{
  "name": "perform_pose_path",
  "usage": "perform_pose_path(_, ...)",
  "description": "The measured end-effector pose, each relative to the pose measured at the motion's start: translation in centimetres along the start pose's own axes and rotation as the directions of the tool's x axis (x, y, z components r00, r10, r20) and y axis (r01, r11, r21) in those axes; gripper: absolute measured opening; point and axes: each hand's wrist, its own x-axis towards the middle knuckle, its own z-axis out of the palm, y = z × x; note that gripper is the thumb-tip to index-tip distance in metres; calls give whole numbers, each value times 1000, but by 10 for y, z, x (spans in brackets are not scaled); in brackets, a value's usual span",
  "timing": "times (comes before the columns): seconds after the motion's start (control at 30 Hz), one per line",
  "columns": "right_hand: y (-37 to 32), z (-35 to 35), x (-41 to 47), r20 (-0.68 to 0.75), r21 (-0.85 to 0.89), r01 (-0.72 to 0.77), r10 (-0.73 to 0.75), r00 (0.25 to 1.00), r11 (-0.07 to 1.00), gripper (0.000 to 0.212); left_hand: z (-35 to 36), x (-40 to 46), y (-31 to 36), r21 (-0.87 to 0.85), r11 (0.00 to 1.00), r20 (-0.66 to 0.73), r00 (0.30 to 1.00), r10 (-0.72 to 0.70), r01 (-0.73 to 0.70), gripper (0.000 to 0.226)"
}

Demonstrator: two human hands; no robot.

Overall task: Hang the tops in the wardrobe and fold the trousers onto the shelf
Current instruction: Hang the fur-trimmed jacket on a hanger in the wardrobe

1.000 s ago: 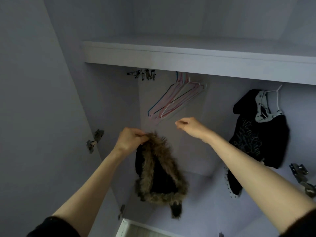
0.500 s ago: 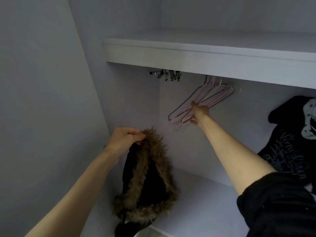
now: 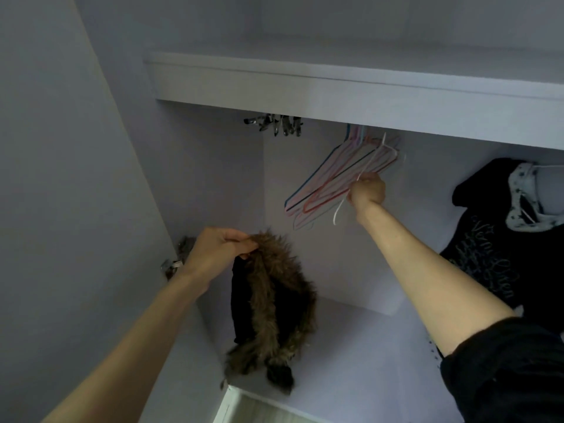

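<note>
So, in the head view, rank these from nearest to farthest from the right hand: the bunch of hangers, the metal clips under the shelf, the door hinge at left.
From the right hand:
1. Bunch of hangers: touching, the hand grips a white one.
2. Metal clips: up and left, under the shelf.
3. Door hinge: far left, beyond the left hand.

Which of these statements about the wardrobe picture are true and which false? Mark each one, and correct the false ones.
1. The left hand grips a fur-trimmed black garment. True.
2. The right hand hangs idle. False: it grips a white hanger.
3. A black printed top hangs at the right. True.
4. The fur-trimmed garment is already on a hanger. False: it dangles from the left hand alone.
5. Coloured hangers hang under the shelf. True.
</note>
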Motion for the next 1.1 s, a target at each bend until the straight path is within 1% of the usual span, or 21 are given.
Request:
perform_pose_path(0.03,0,-8,-1,0,62,8,-8,1000,998,27,4,0,1,-5,1000,14,1000,0,0,19)
perform_pose_path(0.1,-2,-20,-6,24,209,1,-6,1000,978,35,10,-2,2,-8,1000,29,1000,-1,1,16)
perform_pose_path(0.17,-2,-38,-13,57,313,1,-20,998,950,35,18,-3,4,-7,1000,45,999,2,-1,15)
perform_pose_path(0.27,2,-65,-28,79,402,12,-48,996,916,26,31,-9,9,-19,1000,84,996,-1,3,14)
perform_pose_path(0.37,16,-88,-41,107,427,1,-52,993,904,31,41,-15,14,-45,999,105,994,0,5,19)
perform_pose_path(0.43,34,-104,-52,162,437,-93,23,987,895,33,48,-20,15,-45,999,98,995,-2,7,20)
perform_pose_path(0.5,57,-121,-61,201,442,-225,148,968,868,28,55,-25,15,-41,999,100,995,-7,12,19)
perform_pose_path(0.57,80,-138,-68,192,374,-309,253,948,874,21,62,-30,14,-29,999,112,993,-24,27,16)
perform_pose_path(0.6,91,-146,-71,172,330,-333,291,941,883,22,66,-32,12,-20,999,120,992,-35,37,15)
perform_pose_path(0.67,109,-159,-81,111,256,-327,308,945,910,30,72,-36,9,9,999,131,990,-54,53,12)
perform_pose_path(0.73,129,-170,-98,53,259,-286,282,958,923,37,80,-41,5,26,997,142,987,-74,71,10)
perform_pose_path(0.77,140,-177,-106,33,276,-242,242,970,930,42,84,-43,3,29,997,147,986,-80,77,10)
perform_pose_path(0.8,150,-184,-114,28,257,-178,177,984,950,46,87,-46,1,29,996,149,985,-86,83,9)
perform_pose_path(0.83,157,-190,-120,41,197,-108,102,994,974,48,88,-47,0,31,996,146,985,-91,88,7)
perform_pose_path(0.87,160,-198,-124,61,155,-45,36,998,987,45,89,-49,-1,32,995,144,985,-94,90,5)
perform_pose_path(0.9,161,-202,-125,68,155,4,-15,998,988,37,89,-49,-1,34,995,139,985,-98,95,3)
perform_pose_path(0.93,159,-206,-124,54,199,25,-37,998,980,28,88,-48,-1,33,994,133,986,-103,100,4)
perform_pose_path(1.0,154,-210,-118,-30,310,34,-26,999,950,20,89,-48,-2,34,994,127,986,-111,108,7)
perform_pose_path(1.1,154,-213,-113,-132,376,-63,121,984,925,28,93,-51,-3,22,993,132,984,-117,115,5)
